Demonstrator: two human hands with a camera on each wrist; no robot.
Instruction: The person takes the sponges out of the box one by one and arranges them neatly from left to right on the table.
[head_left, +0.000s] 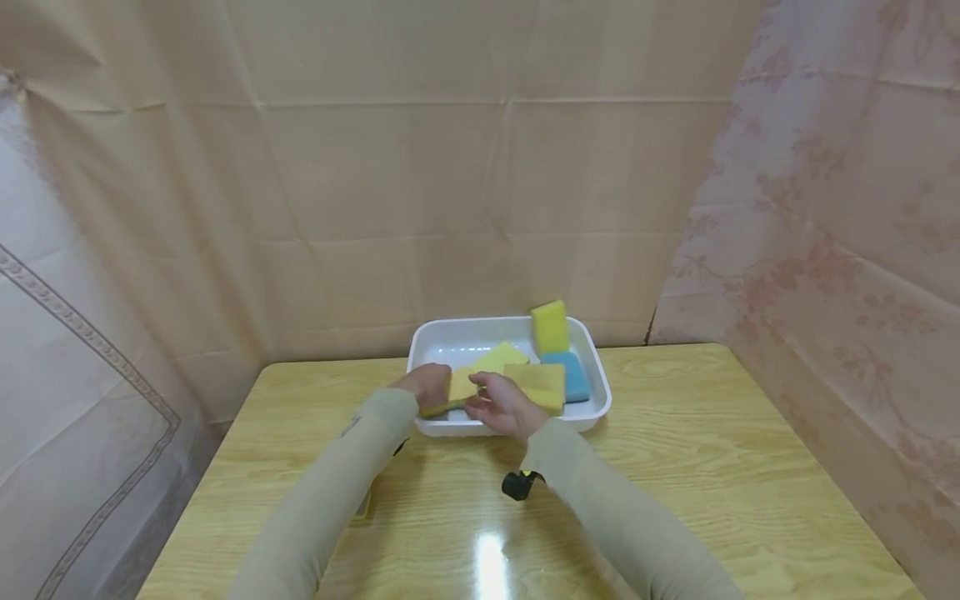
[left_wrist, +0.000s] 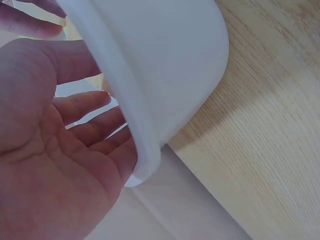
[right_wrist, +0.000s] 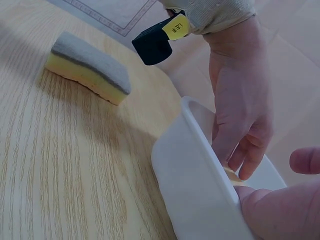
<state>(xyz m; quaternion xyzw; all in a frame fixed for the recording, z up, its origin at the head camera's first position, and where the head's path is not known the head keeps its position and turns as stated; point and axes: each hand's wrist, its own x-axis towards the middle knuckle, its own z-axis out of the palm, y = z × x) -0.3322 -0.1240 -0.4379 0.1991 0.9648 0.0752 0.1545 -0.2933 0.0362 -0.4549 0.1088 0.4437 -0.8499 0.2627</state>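
Note:
A white tray (head_left: 450,429) at the table's back edge holds several sponges. My left hand (head_left: 429,384) reaches over its near-left rim, thumb and fingers at a pale orange-yellow sponge (head_left: 461,385); the hand and rim hide much of the grip. In the left wrist view, the left hand's fingers (left_wrist: 95,125) pass behind the rim. At that sponge's right side is my right hand (head_left: 504,406), its thumb and fingers apart. A yellow sponge (head_left: 543,385) lies just beyond the right hand, a lime-yellow sponge (head_left: 504,356) behind it.
In the tray's right part lie a blue sponge (head_left: 572,375) and a bright yellow sponge (head_left: 551,327) leaning at the back rim. On the wooden table (head_left: 660,467), a grey-topped yellow sponge (right_wrist: 90,67) lies left of the tray, mostly behind the left sleeve. Cloth (head_left: 480,183) hangs behind.

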